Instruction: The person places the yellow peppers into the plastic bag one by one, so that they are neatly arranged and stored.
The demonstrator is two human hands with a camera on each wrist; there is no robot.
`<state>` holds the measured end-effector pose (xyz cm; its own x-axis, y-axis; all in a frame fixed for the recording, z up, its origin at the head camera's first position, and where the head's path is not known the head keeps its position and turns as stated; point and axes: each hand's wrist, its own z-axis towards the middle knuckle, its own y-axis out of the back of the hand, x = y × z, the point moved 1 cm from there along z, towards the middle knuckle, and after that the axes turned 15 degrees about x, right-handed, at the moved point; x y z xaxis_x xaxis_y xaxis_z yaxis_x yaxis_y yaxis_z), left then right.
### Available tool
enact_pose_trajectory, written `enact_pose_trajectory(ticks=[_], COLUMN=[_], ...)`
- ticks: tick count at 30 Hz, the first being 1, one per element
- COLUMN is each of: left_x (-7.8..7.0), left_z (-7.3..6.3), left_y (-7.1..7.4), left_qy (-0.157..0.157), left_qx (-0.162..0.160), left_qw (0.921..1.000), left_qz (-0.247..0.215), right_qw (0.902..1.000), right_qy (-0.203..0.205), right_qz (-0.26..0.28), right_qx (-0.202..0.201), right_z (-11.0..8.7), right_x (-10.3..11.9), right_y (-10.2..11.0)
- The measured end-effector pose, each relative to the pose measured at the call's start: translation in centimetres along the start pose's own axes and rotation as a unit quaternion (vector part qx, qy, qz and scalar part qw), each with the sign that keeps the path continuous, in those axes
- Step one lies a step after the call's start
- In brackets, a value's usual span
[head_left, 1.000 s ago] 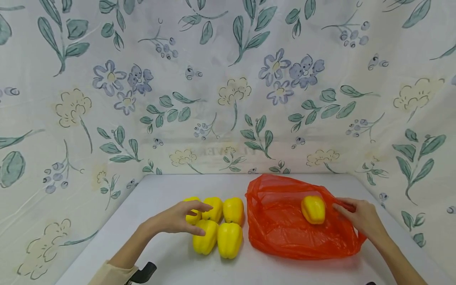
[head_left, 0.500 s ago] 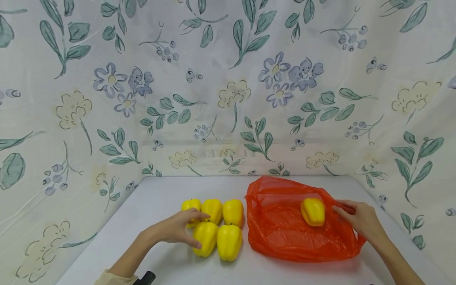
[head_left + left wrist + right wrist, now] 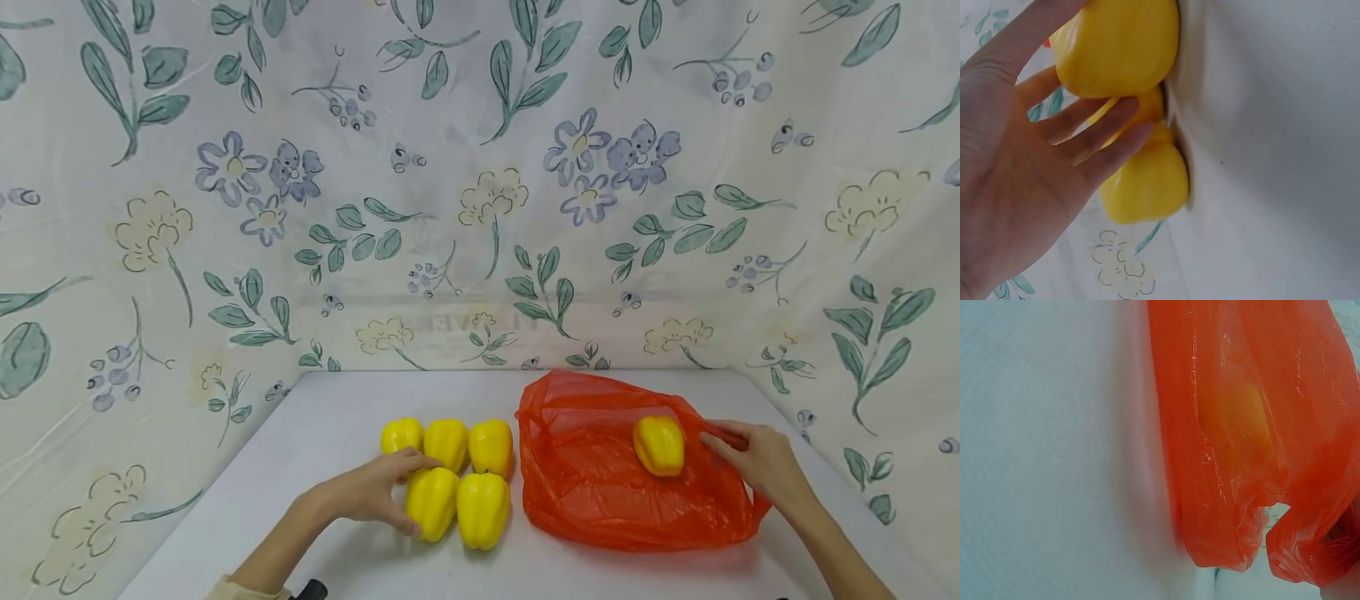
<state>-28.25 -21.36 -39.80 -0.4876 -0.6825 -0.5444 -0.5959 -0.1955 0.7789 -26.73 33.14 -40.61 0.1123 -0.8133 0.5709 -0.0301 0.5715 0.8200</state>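
My left hand [image 3: 371,492] is at the front-left yellow bell pepper [image 3: 432,507], thumb at its near side and fingers reaching behind it. In the left wrist view that bell pepper [image 3: 1119,50] lies between thumb and fingers, the lower fingers fairly straight and spread. Whether they press on it, I cannot tell. On the right, my right hand [image 3: 768,462] pinches the edge of a red plastic bag [image 3: 577,492] that lies wide-mouthed on the table. One yellow bell pepper [image 3: 660,447] is in the bag; its yellow shows through the plastic in the right wrist view.
Beside the left hand's pepper stands another bell pepper [image 3: 483,512]. A back row holds a left pepper [image 3: 402,435], a middle pepper [image 3: 446,443] and a right pepper [image 3: 491,447], close to the bag. A floral curtain [image 3: 480,250] hangs behind the white table [image 3: 337,408].
My left hand has lowered and come round the front-left bell pepper, thumb and fingers nearer to it. My right hand stays at the bag's edge. The peppers have not moved.
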Motion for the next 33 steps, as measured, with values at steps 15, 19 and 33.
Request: enact_pose_trajectory(ticks=[15, 19, 33], left_x=[-0.05, 0.11, -0.05], left_z=[-0.04, 0.02, -0.16], left_y=[-0.55, -0.72, -0.30], left_qy=[-0.013, -0.012, -0.019], left_qx=[-0.006, -0.004, -0.005], left_qw=[0.9994, 0.9993, 0.9989], left_qz=[0.031, 0.035, 0.044], right_qw=[1.0000, 0.9999, 1.0000], right_qy=[0.002, -0.001, -0.002], right_qz=[-0.009, -0.011, -0.005], right_qx=[-0.002, -0.002, -0.004], right_z=[0.22, 0.13, 0.13], right_x=[-0.23, -0.25, -0.27], right_y=[0.10, -0.03, -0.13])
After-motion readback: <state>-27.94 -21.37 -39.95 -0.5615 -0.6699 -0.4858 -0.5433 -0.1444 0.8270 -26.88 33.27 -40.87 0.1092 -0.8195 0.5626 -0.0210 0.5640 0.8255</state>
